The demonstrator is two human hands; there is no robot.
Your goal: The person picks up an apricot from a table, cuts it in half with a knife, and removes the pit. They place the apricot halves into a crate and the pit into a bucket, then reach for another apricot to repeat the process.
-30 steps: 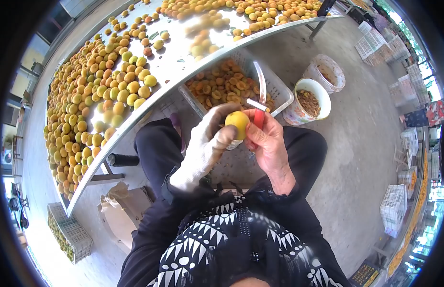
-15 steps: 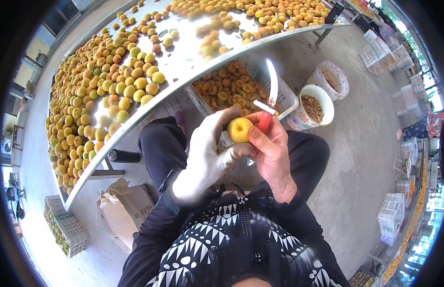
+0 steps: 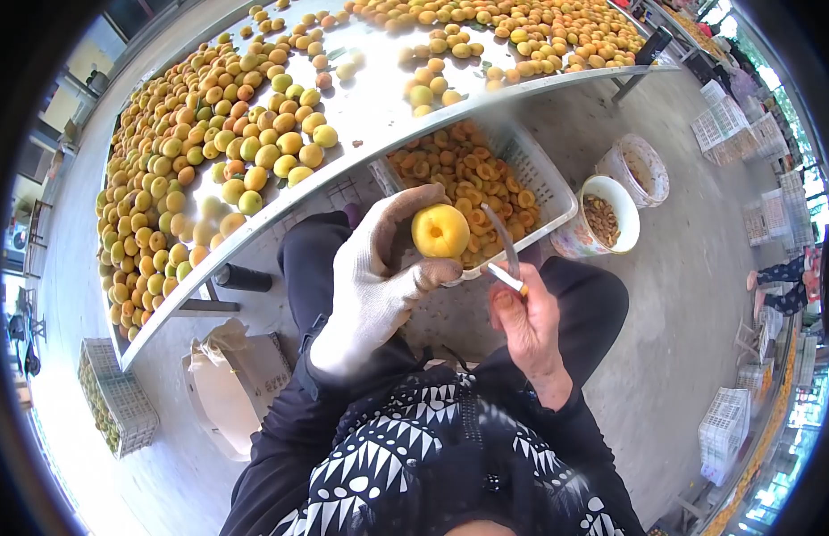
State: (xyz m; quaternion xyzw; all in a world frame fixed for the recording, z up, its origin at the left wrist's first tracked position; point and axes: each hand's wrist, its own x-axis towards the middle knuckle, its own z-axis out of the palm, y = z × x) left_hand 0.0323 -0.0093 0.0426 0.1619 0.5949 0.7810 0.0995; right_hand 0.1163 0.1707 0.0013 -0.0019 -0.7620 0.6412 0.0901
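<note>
My left hand (image 3: 379, 290), in a white work glove, is closed around a yellow apricot (image 3: 440, 231), whose stem hollow faces up. Just to its right, my bare right hand (image 3: 529, 329) grips a knife with a curved blade (image 3: 501, 232); a pale crosspiece shows at the blade's base, and the fingers hide most of the handle. The blade points up and left, apart from the fruit. Beyond both hands sits a white plastic crate (image 3: 565, 207) holding many cut apricot halves (image 3: 486, 179).
Whole apricots (image 3: 187, 161) cover much of the metal-edged table (image 3: 352, 167) ahead. A bucket of pits (image 3: 571, 241) and a second bucket (image 3: 651, 159) stand right of the crate. A cardboard box (image 3: 227, 393) and another crate (image 3: 133, 411) are at left; a person (image 3: 787, 284) is at far right.
My right hand has drawn away from the apricot, down and right, with the knife. The blade has tilted left. My left hand keeps hold of the fruit.
</note>
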